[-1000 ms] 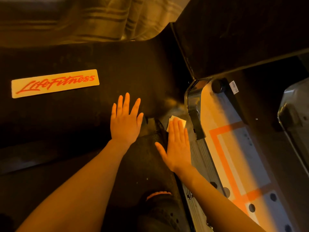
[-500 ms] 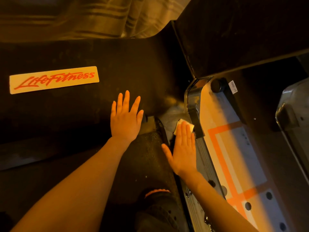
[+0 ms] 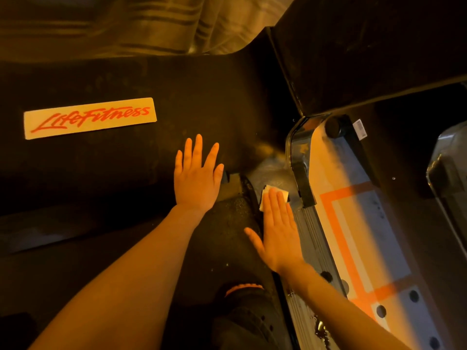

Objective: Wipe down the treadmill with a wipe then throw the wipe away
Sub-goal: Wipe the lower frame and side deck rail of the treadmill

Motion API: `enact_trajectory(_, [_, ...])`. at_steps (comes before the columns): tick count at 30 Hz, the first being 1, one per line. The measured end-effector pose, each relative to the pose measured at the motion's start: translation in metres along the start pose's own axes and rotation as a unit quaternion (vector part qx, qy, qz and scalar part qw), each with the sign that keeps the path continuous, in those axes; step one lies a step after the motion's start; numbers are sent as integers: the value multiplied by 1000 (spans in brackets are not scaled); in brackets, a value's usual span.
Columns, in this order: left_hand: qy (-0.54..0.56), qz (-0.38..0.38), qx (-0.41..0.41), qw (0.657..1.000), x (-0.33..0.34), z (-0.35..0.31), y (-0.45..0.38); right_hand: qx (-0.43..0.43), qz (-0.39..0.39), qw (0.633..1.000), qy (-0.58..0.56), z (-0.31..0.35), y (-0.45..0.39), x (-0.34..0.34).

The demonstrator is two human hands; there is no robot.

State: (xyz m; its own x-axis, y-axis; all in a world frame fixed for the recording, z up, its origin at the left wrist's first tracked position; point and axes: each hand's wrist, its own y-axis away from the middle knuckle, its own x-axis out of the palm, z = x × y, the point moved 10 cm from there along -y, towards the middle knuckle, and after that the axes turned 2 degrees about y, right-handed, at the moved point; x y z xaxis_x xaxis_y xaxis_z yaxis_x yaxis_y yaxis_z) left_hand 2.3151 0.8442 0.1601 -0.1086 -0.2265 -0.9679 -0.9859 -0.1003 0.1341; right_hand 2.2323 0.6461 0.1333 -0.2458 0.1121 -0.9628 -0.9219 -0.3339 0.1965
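- Left hand (image 3: 195,176): palm down, fingers straight and spread, forearm extended forward.
- Right hand (image 3: 279,229): palm down, fingers straight and together, thumb out to the left.

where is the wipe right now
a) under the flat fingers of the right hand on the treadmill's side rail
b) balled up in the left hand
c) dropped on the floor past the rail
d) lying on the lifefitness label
a: the pale wipe sticks out from under the straight fingers of the right hand, which presses it onto the side rail, while the left hand lies flat on the dark treadmill cover, holding nothing.
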Motion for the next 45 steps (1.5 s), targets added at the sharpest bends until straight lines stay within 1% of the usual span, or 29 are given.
enact_trajectory(6, [-11, 7, -6, 1000, 1, 0, 0, -89, 10, 996, 7, 17, -47, -15])
enact_trajectory(9, [-5, 16, -4, 1000, 1, 1, -1, -126, 24, 992, 21, 18, -41, -14])
enact_trajectory(11, [-3, 19, 0, 1000, 0, 1, 0, -161, 38, 985, 40, 17, -26, -9])
enact_trajectory(13, [-2, 19, 0, 1000, 0, 1, 0, -178, 40, 981, 57, 13, -11, -3])
enact_trajectory(16, [-4, 17, -1, 1000, 0, 0, 1, -175, 24, 981, 81, 12, -8, 0])
enact_trajectory(20, [-4, 17, -6, 1000, 0, 0, 1, -178, -1, 975, 133, 28, -30, -3])
enact_trajectory(25, [5, 23, 2, 1000, -1, 0, 0, -178, 3, 969, 170, 31, -36, -2])
enact_trajectory(31, [15, 22, 15, 1000, -3, 3, 0, -158, 17, 975, 154, 22, -3, 10])
enact_trajectory(36, [13, 24, 15, 1000, -2, 2, 1, -150, 0, 978, 147, 20, 21, 14])
enact_trajectory(40, [11, 19, 12, 1000, -2, 2, 0, -143, -9, 981, 132, 21, 16, 7])
enact_trajectory(43, [10, 16, 6, 1000, -2, 0, 1, -97, -11, 990, 99, 20, -2, 3])
enact_trajectory(45, [10, 17, 4, 1000, -1, 0, 0, -35, -38, 997, 59, 11, -22, -7])
